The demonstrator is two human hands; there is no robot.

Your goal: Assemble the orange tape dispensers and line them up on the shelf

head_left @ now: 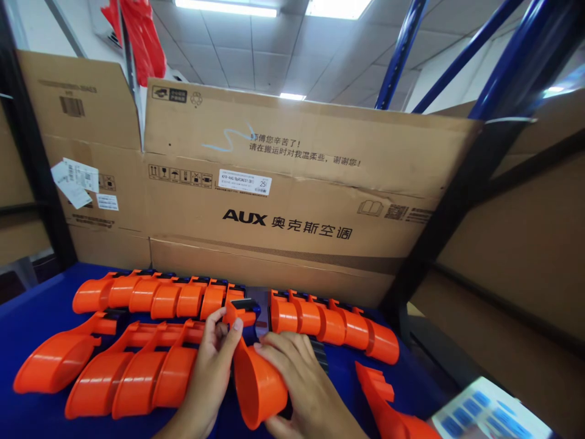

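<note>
I hold an orange plastic scoop-like part with a round cup, its opening facing down and toward me. My left hand pinches its upper arm between thumb and fingers, close to a dark strip and a blue piece at its top. Around the cup's right side my right hand is closed, with the thumb partly hidden below. Left of my hands lie several similar orange parts side by side, and a single orange part lies farther left. Another orange part, without a visible dark piece, lies at the right front.
Along the back of the blue surface stand a left row of orange parts and a right row. Behind them rises a cardboard sheet. A dark rack post borders the right, near a white box with blue marks.
</note>
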